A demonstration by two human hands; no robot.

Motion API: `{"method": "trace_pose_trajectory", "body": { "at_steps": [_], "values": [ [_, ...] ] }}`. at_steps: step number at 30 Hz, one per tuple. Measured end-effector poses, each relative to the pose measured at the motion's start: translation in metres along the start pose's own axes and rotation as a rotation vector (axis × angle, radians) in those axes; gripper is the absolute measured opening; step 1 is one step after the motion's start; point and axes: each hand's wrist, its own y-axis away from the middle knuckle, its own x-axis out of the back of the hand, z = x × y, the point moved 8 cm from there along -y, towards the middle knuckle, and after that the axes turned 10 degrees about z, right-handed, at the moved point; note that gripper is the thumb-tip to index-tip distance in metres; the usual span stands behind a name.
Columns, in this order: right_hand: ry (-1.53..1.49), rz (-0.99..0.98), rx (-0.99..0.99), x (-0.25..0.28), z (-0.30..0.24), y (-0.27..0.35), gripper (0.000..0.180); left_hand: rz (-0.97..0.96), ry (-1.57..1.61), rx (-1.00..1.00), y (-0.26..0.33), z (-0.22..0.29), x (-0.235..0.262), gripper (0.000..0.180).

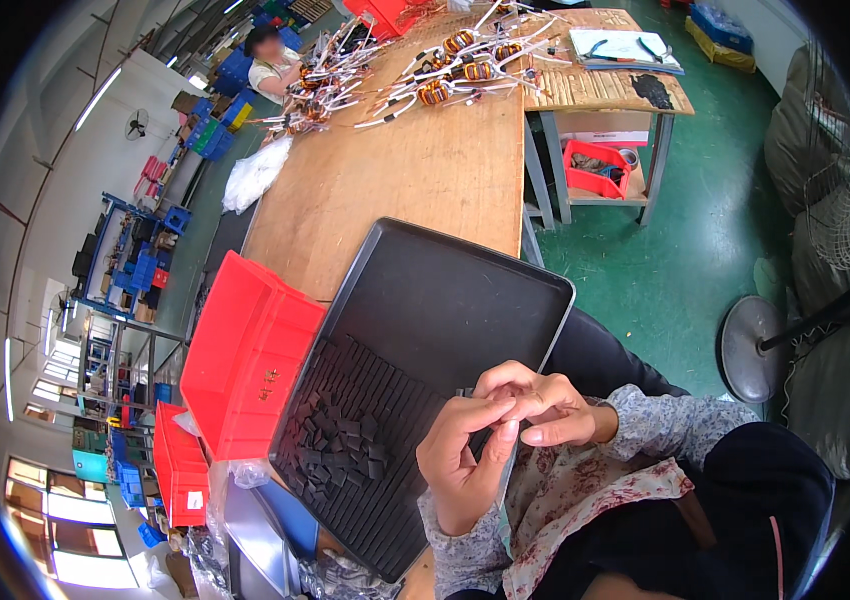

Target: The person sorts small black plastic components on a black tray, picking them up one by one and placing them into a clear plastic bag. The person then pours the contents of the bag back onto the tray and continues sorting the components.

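Observation:
A black rectangular tray rests tilted on my lap and the table edge. Rows of small dark flat blocks line its lower part, with a loose pile of the same blocks on top. My left hand and my right hand meet over the tray's near right edge, fingertips pinched together on something small and dark. What sits between the fingers is mostly hidden.
A red bin stands left of the tray, another red bin lower left. Copper coils with white leads lie on the long wooden table. Another person sits at the far end. A fan base stands right.

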Motion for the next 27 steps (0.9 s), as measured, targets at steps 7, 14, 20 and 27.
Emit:
{"method": "trace_pose_trajectory", "body": {
  "at_steps": [7,14,20,27],
  "values": [
    [0.034,-0.004,0.044,-0.0003,-0.0017,-0.0004,0.035,-0.001,-0.014,-0.017,-0.0003,0.0017,-0.0007,0.017],
    [0.036,0.001,0.055,-0.0002,-0.0012,-0.0003,0.035,-0.005,-0.009,-0.025,-0.0004,0.0016,-0.0003,0.017],
    [0.063,-0.003,0.068,-0.0019,-0.0018,-0.0004,0.035,-0.014,-0.019,-0.031,0.0009,0.0028,0.0019,0.015],
    [0.069,0.006,0.071,0.0002,-0.0008,0.0005,0.035,-0.008,-0.005,-0.019,0.0013,0.0017,-0.0002,0.016]
  ]
}}
